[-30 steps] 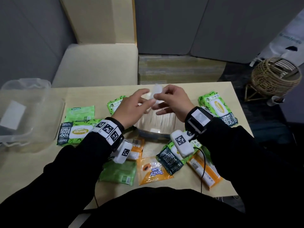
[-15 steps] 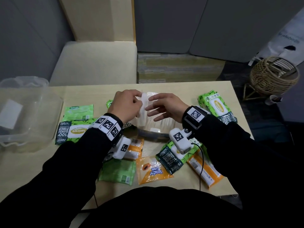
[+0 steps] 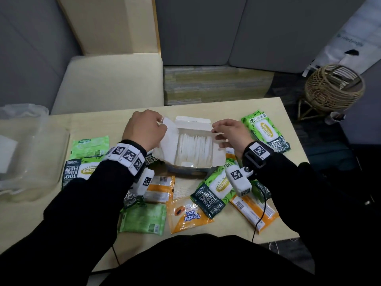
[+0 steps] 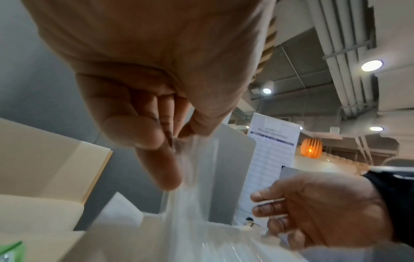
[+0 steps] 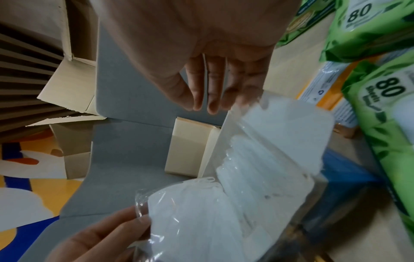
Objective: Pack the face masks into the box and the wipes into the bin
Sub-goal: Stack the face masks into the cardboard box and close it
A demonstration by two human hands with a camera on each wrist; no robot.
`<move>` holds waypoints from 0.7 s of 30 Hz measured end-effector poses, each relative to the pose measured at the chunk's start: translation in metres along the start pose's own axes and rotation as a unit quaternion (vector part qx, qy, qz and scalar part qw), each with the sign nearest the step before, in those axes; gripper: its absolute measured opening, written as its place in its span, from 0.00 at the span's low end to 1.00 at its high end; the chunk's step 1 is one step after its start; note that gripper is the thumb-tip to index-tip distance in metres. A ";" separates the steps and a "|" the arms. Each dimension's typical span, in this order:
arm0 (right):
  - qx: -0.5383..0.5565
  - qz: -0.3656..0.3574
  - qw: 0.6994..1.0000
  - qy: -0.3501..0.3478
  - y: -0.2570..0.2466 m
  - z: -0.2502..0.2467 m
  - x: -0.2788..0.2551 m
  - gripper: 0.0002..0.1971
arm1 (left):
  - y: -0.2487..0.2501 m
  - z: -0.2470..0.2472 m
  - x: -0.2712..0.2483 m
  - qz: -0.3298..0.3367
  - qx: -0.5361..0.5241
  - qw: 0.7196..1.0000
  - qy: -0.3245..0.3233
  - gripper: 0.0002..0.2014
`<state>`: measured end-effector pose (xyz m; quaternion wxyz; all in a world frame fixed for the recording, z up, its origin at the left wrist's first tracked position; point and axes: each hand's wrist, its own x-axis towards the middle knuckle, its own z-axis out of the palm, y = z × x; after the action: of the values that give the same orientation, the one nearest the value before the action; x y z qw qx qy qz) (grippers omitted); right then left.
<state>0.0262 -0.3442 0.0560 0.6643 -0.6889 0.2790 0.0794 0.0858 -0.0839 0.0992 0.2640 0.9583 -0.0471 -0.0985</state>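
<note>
An open cardboard box [image 3: 192,121] stands mid-table with a row of white face masks [image 3: 194,149] packed upright inside. My left hand [image 3: 161,124] pinches a clear-wrapped face mask [image 3: 170,139] at the box's left edge, partly inside it. The left wrist view shows the wrapper [image 4: 190,177] nipped between the fingertips [image 4: 156,140]. My right hand [image 3: 215,133] has straight fingers [image 5: 210,95] against the box's right flap [image 5: 291,134]. The clear bin [image 3: 31,151] sits at the table's left. Wipes packs lie around the box, such as a green one [image 3: 266,131] and an orange one [image 3: 185,213].
Several more green and orange wipes packs [image 3: 214,195] crowd the table's near side between my arms. A cream seat [image 3: 107,83] stands behind the table. A wicker basket [image 3: 334,87] is on the floor at the right. Bare tabletop [image 3: 226,108] shows beyond the box.
Both hands held the wrapped mask above the box; now my left hand has lowered it to the box's left side. My right hand let go and moved right to the flap.
</note>
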 end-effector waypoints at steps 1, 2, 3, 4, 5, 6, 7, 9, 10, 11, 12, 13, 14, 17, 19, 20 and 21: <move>-0.009 -0.008 1.000 0.019 0.005 -0.003 0.002 0.06 | 0.002 0.007 0.001 0.006 0.025 1.000 -0.005 0.19; -0.017 -0.017 0.999 0.038 0.008 -0.006 0.002 0.05 | 0.006 0.015 0.000 0.004 0.044 0.999 -0.021 0.17; -0.021 -0.024 0.998 0.056 0.011 -0.008 0.003 0.06 | 0.008 0.025 0.001 -0.001 0.053 0.998 -0.040 0.15; -0.022 -0.029 0.997 0.070 0.014 -0.009 0.003 0.06 | 0.010 0.035 0.001 -0.003 0.060 0.996 -0.062 0.12; -0.019 -0.029 0.996 0.080 0.017 -0.010 0.004 0.08 | 0.009 0.046 0.002 -0.002 0.071 0.994 -0.083 0.11; -0.013 -0.022 0.996 0.086 0.020 -0.011 0.004 0.10 | 0.010 0.055 0.002 -0.003 0.087 0.990 -0.109 0.10; -0.003 -0.010 0.996 0.086 0.023 -0.011 0.004 0.12 | 0.009 0.065 0.003 -0.004 0.103 0.986 -0.132 0.10; 0.009 0.021 0.998 0.061 0.030 -0.011 0.002 0.17 | 0.010 0.080 0.005 -0.010 0.129 0.978 -0.164 0.12; 0.011 0.036 0.998 0.046 0.033 -0.010 -0.001 0.20 | 0.014 0.085 0.006 -0.015 0.137 0.974 -0.181 0.13; 0.016 0.047 0.998 0.037 0.037 -0.009 -0.002 0.21 | 0.017 0.088 0.008 -0.016 0.139 0.971 -0.194 0.14; 0.028 0.053 0.998 0.032 0.039 -0.007 -0.004 0.23 | 0.021 0.091 0.008 -0.016 0.140 0.968 -0.208 0.14; 0.040 0.056 0.997 0.030 0.041 -0.006 -0.005 0.23 | 0.021 0.094 0.010 -0.014 0.138 0.964 -0.226 0.14; 0.053 0.060 0.997 0.023 0.042 -0.005 -0.006 0.22 | 0.021 0.097 0.011 -0.017 0.140 0.960 -0.242 0.14; 0.097 0.077 0.992 -0.009 0.042 -0.002 -0.008 0.13 | 0.013 0.103 0.013 -0.026 0.122 0.955 -0.270 0.14; 0.107 0.077 0.991 -0.016 0.040 -0.002 -0.008 0.12 | 0.013 0.097 0.011 -0.027 0.114 0.957 -0.265 0.16; 0.108 0.073 0.991 -0.016 0.039 -0.003 -0.008 0.12 | 0.012 0.091 0.009 -0.019 0.099 0.967 -0.232 0.17; 0.105 0.067 0.992 -0.017 0.040 -0.004 -0.008 0.12 | 0.009 0.083 0.009 -0.013 0.077 0.981 -0.179 0.18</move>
<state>-0.0014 -0.3443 0.0251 0.7311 -0.5933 0.3199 0.1059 0.0764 -0.1343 0.0331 0.1757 0.9431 -0.0890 -0.2680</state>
